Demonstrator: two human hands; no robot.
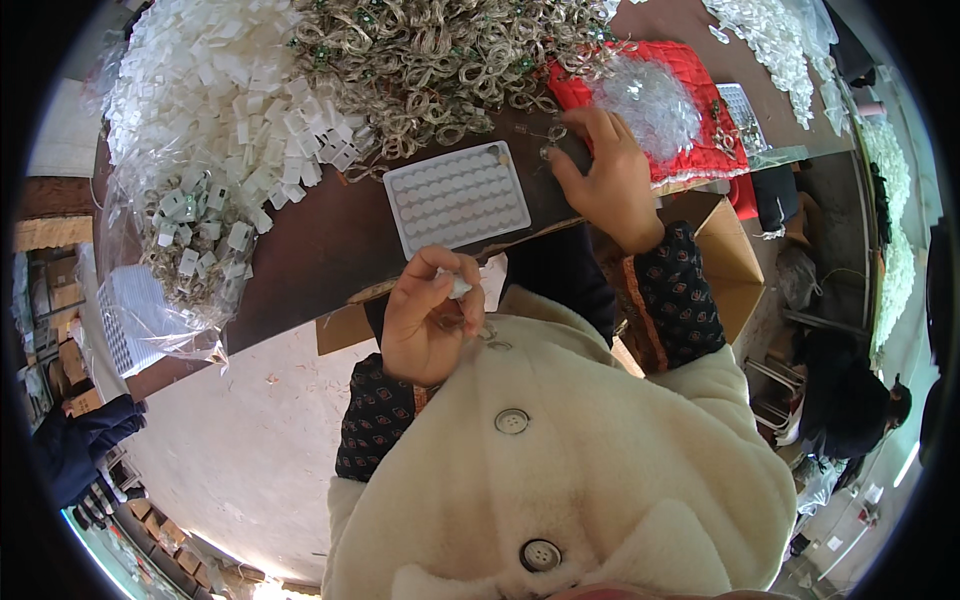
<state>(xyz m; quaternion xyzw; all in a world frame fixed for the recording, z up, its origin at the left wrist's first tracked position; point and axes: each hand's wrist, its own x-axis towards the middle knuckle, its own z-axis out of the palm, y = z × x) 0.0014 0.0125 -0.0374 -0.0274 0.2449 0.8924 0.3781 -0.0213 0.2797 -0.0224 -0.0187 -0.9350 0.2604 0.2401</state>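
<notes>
At the table's front edge, my left hand [428, 322] is closed, with a small white plastic piece [460, 287] pinched between thumb and fingers. Thin clear or silvery wire hangs below that hand, against my coat. My right hand [612, 180] is over the table, thumb and index finger apart around a small coiled wire cable [540, 133]. Whether the fingertips touch the cable I cannot tell. Between my hands lies a white tray [415, 240] with rows of scalloped slots. Behind it is a large heap of coiled, tied wire cables [430, 75].
White plastic pieces [215, 80] are heaped at the far left. Nearer, a clear bag [190, 315] holds white pieces with wires. A red quilted cloth [700, 75] bears a pile of clear strips [648, 105]. Below the table's right edge stands a cardboard box [725, 250].
</notes>
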